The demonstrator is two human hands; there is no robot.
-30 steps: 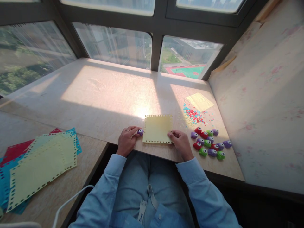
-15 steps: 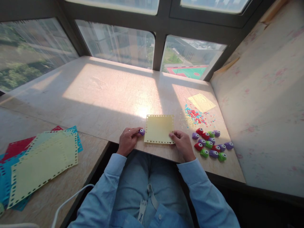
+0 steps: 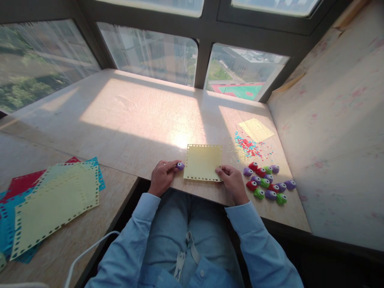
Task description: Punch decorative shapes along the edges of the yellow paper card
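Between the fingers of my left hand [image 3: 163, 176] is a small purple craft punch [image 3: 180, 166], held just left of a pale yellow sheet of paper [image 3: 204, 162]. Small shaped holes run along the sheet's edges. My right hand [image 3: 232, 180] pinches the sheet by its lower right corner, thumb on top. Whether the punch touches the left edge of the paper I cannot tell. The sheet lies close to the front edge of the wooden surface [image 3: 135, 136].
Several red, green and purple craft punches [image 3: 270, 184] stand at the right, with punched confetti [image 3: 250, 146] and a yellow sheet [image 3: 256, 130] behind them. Punched yellow, blue and red sheets [image 3: 60, 208] lie piled at the left. A white cable [image 3: 87, 252] hangs near my left sleeve.
The yellow sheet has slid slightly right, away from the purple punch, with my right hand on its corner. The view has shifted a little.
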